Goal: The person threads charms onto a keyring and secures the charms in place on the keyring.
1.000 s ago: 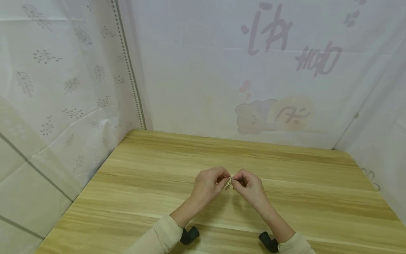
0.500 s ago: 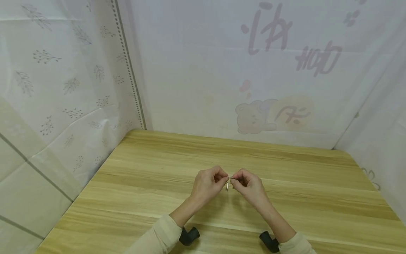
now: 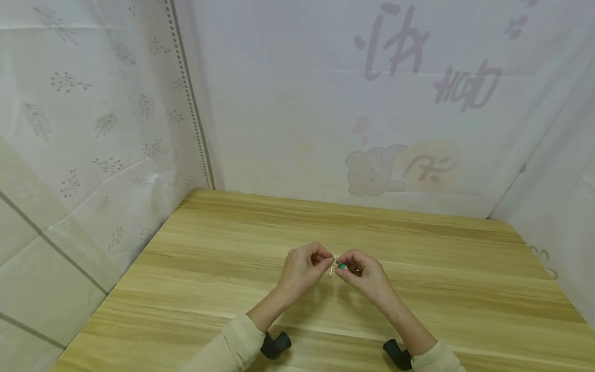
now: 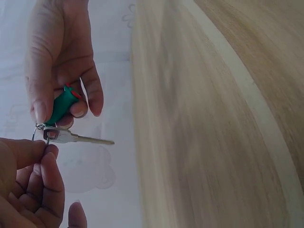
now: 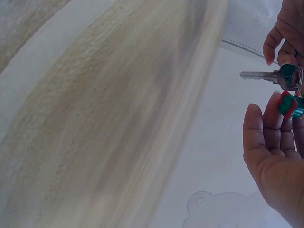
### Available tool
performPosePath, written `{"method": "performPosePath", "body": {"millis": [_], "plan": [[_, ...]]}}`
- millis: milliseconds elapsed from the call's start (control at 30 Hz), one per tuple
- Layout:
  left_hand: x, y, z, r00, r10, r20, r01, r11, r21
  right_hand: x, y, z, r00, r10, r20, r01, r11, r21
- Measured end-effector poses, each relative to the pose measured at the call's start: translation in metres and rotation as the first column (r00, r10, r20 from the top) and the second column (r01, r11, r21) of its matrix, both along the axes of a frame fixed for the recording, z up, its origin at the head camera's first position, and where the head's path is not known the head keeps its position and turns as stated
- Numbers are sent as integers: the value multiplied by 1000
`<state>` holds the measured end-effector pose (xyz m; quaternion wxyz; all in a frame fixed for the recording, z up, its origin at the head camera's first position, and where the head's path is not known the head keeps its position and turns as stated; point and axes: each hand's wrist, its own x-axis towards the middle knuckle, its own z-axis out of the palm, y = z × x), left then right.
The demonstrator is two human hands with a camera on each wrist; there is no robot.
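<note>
Above the table my left hand (image 3: 302,266) pinches a thin metal key ring (image 4: 47,138) between thumb and fingertips. A silver key (image 5: 259,75) with a dark inset in its head hangs from the ring, its blade sticking out past the fingers. Close beside it, my right hand (image 3: 366,274) holds a small green and red keychain charm (image 4: 61,107) by thumb and fingers. A small metal link joins the charm's end near the ring; the exact join is too small to tell. In the right wrist view the charm (image 5: 290,105) sits against the right fingertips.
Below the hands lies a wood-grain table (image 3: 232,227). Two black angled pieces stand near the wrists, one by the left sleeve (image 3: 278,345) and one by the right sleeve (image 3: 396,354). Pale printed curtains (image 3: 279,103) surround the table's back and sides.
The green charm has come into sight at my right fingers, which have shifted and turned slightly. The key has swung a little to the left. My left hand has barely moved.
</note>
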<state>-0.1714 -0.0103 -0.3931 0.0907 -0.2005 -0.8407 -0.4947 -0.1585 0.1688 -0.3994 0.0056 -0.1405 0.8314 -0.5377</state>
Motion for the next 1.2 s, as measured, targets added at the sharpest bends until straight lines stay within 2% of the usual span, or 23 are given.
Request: {"method": "performPosePath", "body": {"millis": [200, 333, 400, 500, 600, 667, 867, 967, 1033, 1100, 1200], "plan": [[-1, -3, -1, 998, -28, 50, 27, 999, 21, 1, 0, 0, 1000, 5, 7, -5, 999, 34], [-4, -6, -4, 987, -94, 131, 85, 994, 75, 0, 0, -1, 1000, 7, -9, -7, 999, 42], [-6, -7, -6, 969, -149, 198, 126, 984, 123, -1, 0, -1, 1000, 9, -10, -9, 999, 44], [-8, -9, -9, 924, -243, 294, 184, 960, 213, -1, 1, -1, 1000, 14, -1, -14, 999, 38], [-10, -11, -11, 879, -309, 364, 211, 935, 286, -1, 1, 0, 1000, 24, 7, -24, 999, 28], [-10, -12, -11, 857, -334, 392, 215, 924, 317, -1, 1, 0, 1000, 25, 3, -25, 999, 31], [-12, -13, -13, 829, -374, 415, 225, 904, 363, -1, 0, 2, 1000, -1, -13, 2, 997, 81], [-13, -13, -14, 820, -388, 420, 229, 896, 381, -2, 1, 1, 1000, -12, -21, 14, 994, 108], [-13, -14, -14, 823, -385, 419, 233, 900, 369, -3, 1, 0, 999, -10, -39, 15, 992, 128], [-14, -15, -15, 832, -374, 410, 244, 910, 334, -5, 2, -4, 998, 5, -63, 5, 988, 154], [-14, -16, -17, 858, -323, 400, 242, 940, 240, -8, 3, -10, 995, 29, -91, -11, 982, 189]]}}
